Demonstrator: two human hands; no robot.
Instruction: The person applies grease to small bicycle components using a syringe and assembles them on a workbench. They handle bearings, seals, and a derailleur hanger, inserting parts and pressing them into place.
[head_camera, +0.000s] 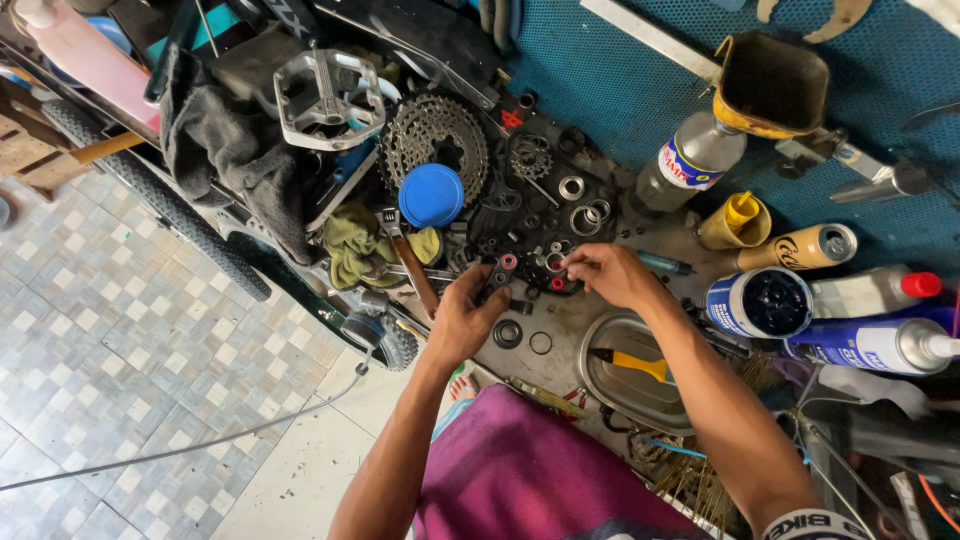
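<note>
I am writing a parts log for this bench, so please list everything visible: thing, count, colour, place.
small black part: 1, black with red ring, held in left hand
cassette sprocket: 1, grey, upper middle
blue lid: 1, blue, below the sprocket
pedal: 1, silver, upper left
rag: 1, yellow-green, left of the hands
dark cloth: 1, grey, left of the pedal
rings and bearings: several, silver and black, above the right hand
plastic bottle: 1, clear, upper right
can: 1, gold, right
grease tub: 1, blue and white, open, right
metal tray: 1, silver, holding a yellow-handled tool
tyre: 1, black, left
left hand: 1, gripping the small black part
right hand: 1, fingertips on small parts
</note>
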